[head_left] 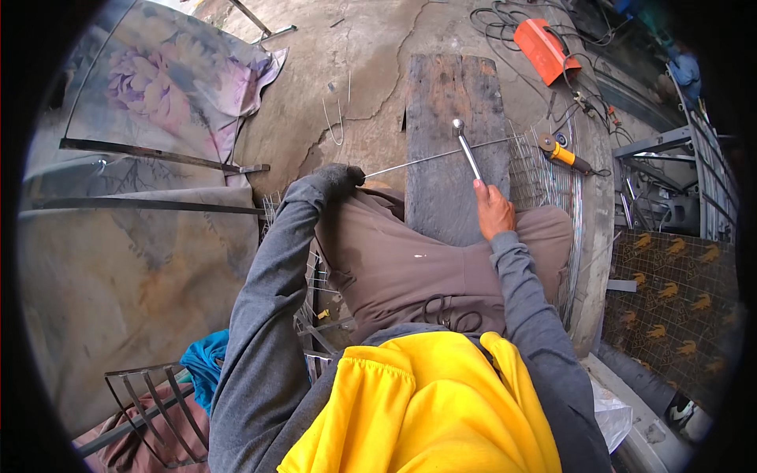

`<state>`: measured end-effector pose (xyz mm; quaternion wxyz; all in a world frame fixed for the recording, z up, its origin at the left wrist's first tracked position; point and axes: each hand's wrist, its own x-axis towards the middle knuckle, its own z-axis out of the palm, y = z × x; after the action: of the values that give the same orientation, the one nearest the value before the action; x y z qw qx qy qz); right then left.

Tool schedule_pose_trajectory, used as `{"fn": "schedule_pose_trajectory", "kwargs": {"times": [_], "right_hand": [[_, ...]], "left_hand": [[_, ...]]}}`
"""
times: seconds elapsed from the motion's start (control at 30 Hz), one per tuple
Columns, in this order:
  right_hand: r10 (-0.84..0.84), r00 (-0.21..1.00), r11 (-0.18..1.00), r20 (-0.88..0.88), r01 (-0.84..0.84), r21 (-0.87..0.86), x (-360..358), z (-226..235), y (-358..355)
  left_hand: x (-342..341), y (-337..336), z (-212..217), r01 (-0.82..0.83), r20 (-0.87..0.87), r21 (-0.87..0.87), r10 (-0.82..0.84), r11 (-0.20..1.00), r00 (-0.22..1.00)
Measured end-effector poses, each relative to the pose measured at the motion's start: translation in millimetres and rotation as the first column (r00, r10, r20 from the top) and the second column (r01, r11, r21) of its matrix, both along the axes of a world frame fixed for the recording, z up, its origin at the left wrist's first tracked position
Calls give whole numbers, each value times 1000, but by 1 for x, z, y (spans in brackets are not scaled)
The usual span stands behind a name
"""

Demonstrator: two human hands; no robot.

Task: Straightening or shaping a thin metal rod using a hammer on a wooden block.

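Observation:
My left hand (344, 180), in a dark glove, is closed around one end of a thin metal rod (414, 162). The rod slants across a worn wooden plank (453, 87) in front of me, its far end reaching the right side. In my bare right hand (494, 210) is the shiny metal handle of a hammer (467, 151). Its head is over the plank, just beyond the rod; whether it touches the wood I cannot tell. Bundled thin wires or rods (544, 177) lie right of the plank, beside a yellow angle grinder (566, 155).
An orange machine (546, 51) with dark cables stands far right on the concrete floor (355, 71). Bent wire (334, 126) lies left of the plank. Flowered sheeting (158, 87) and metal bars (150, 150) fill the left. Metal frames (662, 147) and another person (684, 72) are at right.

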<state>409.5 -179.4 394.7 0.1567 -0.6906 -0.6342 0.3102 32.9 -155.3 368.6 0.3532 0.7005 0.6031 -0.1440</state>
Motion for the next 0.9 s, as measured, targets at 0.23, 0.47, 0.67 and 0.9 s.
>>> {"fn": "schedule_pose_trajectory", "kwargs": {"times": [0.23,0.47,0.67,0.9], "right_hand": [[-6,1000,1000,15,6,-6,0,-8,-3],[-72,987,992,-143,85,89,3,6,-9],[-75,992,990,-100,85,108,9,7,-1],[-61,996,994,-66,66,82,11,6,-3]], "left_hand": [[2,-10,15,-30,-21,6,30,1000,999],[6,-7,24,-60,-39,-3,60,998,997],[14,-6,36,-54,-61,-8,53,999,997],[23,-12,42,-62,-80,-23,60,998,995]]}}
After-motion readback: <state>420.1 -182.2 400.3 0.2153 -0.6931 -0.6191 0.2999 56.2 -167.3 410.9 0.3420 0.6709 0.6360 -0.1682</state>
